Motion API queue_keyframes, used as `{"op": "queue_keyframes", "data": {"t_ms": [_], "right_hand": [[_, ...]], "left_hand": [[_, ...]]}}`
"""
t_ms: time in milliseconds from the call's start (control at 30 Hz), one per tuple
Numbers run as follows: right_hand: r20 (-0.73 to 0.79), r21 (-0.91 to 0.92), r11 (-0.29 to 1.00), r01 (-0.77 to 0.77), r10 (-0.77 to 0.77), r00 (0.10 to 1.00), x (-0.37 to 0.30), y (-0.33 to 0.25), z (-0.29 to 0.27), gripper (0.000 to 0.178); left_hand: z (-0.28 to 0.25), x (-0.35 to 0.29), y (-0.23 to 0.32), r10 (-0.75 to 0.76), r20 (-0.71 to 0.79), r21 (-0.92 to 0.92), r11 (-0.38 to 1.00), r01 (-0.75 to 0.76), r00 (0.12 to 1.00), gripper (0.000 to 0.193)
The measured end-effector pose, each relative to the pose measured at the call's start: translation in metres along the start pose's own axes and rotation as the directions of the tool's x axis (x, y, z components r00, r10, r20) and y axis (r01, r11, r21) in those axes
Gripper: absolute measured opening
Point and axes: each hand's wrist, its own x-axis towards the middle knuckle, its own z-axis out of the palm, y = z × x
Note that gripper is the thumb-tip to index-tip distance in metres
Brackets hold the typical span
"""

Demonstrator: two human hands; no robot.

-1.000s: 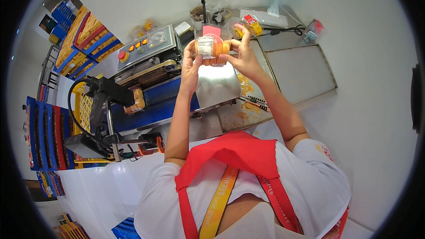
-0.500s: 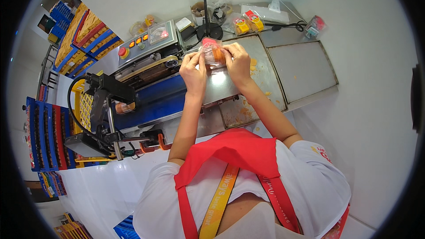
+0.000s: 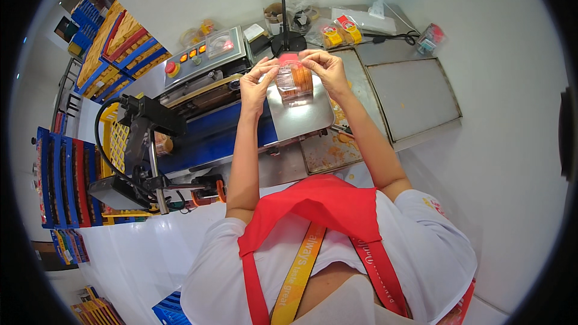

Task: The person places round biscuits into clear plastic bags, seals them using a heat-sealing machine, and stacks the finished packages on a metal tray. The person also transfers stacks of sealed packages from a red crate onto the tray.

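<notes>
A clear plastic bag of orange-brown bakery pieces [image 3: 295, 82], with a red-pink end away from me, is between my two hands. It is over the shiny metal plate [image 3: 301, 121] at the end of the blue conveyor belt [image 3: 220, 129]. My left hand [image 3: 257, 86] pinches the bag's far left corner with thumb and fingers. At the far right corner, my right hand [image 3: 327, 72] pinches the plastic the same way. Another filled bag [image 3: 162, 143] rides farther left on the belt, partly hidden by a black device on an arm [image 3: 153, 119].
Behind the belt is a control panel [image 3: 208, 48] with a red button. A black stand [image 3: 289, 42] rises beyond my hands. Crumb-strewn metal trays [image 3: 415, 87] are to the right, with packed bags [image 3: 341, 33] behind. Stacked crates [image 3: 69, 180] and a yellow basket [image 3: 114, 135] are left.
The bag has come down nearer the metal plate and now shows more of its length. My hands have shifted to its far corners. The other bag has travelled left on the belt.
</notes>
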Motion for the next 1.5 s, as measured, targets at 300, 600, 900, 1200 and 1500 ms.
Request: {"op": "queue_keyframes", "data": {"t_ms": [300, 600, 900, 1200, 1500], "right_hand": [[-0.032, -0.112, 0.994, 0.014, -0.018, 0.999, -0.028, -0.029, 0.008, 0.004], [-0.103, -0.228, 0.933, -0.278, 0.261, 0.960, 0.003, 0.037, 0.013, 0.021], [-0.118, -0.603, 0.751, -0.268, 0.249, 0.961, 0.033, 0.074, 0.013, 0.027], [0.514, -0.828, 0.275, 0.489, 0.021, 0.858, 0.045, 0.040, 0.027, 0.007], [0.418, -0.906, 0.248, 0.342, 0.412, 0.809, 0.016, 0.001, 0.065, 0.040]], "left_hand": [[-0.005, -0.026, 0.007, 0.125, -0.060, 0.062, 0.991, -0.121, 0.990, 0.020], [-0.027, 0.012, -0.010, -0.204, -0.149, 0.399, 0.883, 0.248, 0.967, 0.038], [-0.011, 0.044, -0.031, -0.005, -0.145, 0.920, 0.368, 0.137, 0.989, 0.016], [-0.014, 0.047, -0.041, -0.046, -0.106, 0.967, 0.226, 0.114, 0.993, 0.011], [-0.021, 0.028, -0.021, -0.100, -0.017, 0.911, 0.409, 0.057, 0.995, 0.013]]}}
